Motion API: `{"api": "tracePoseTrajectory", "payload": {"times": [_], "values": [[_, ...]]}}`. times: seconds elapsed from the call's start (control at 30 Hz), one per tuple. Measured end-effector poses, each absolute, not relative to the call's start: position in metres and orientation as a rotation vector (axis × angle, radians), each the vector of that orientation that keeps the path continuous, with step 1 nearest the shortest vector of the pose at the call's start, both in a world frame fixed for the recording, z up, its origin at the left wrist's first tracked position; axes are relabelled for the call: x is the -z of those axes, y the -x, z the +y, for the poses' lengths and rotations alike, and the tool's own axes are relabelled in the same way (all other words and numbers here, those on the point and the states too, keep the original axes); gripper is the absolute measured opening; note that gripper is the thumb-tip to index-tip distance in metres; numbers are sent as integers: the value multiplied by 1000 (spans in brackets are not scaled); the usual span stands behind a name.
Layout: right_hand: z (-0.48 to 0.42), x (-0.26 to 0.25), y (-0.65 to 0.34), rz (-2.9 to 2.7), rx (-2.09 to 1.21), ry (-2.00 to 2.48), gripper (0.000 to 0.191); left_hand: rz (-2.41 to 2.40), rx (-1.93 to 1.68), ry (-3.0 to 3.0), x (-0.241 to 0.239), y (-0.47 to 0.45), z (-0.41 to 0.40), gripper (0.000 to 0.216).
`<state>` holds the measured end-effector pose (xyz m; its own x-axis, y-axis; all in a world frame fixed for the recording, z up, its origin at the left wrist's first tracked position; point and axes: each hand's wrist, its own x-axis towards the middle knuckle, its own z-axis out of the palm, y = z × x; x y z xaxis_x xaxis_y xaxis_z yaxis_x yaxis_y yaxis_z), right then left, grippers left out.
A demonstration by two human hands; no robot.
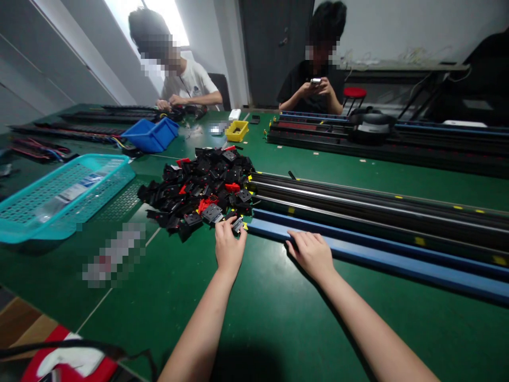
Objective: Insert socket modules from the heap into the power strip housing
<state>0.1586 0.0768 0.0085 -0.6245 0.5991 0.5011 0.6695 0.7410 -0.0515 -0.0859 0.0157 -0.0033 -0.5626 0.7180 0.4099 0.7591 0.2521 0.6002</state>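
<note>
Green and wide, the surface fills the view from the near edge to two people seated at its far side. Across its right half lies a bundle of long black rails, running from the middle out past the right edge. A long blue rail lies against their near side. More dark rails lie farther back on the right. Left of the near bundle sits a heap of black and red plastic parts, spread loosely on the surface. Farther left stands a teal mesh basket with a clear packet in it. Beyond the heap are a blue bin and a smaller yellow bin. At the far side, a person in a white shirt has both hands on dark parts, and a person in a dark shirt holds a phone.

The right hand lies palm down on the left end of the blue rail, its grip wide and flat, holding nothing. The left hand is at the near edge of the heap with its grip narrowed. Thumb and fingertips pinch a small black part with a pale face, just beside the end of the blue rail — whether it touches the heap I cannot tell.
</note>
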Motion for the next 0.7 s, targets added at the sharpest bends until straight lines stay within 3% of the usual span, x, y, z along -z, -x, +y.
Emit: {"api": "tracePoseTrajectory", "payload": {"times": [0.43,0.7], "values": [[78,-9,-158,-2446,173,975,25,-2518,1305,1378,4,92,17,20],[77,-9,-157,-2410,172,972,24,-2640,1324,1296,10,94,19,35]]}}
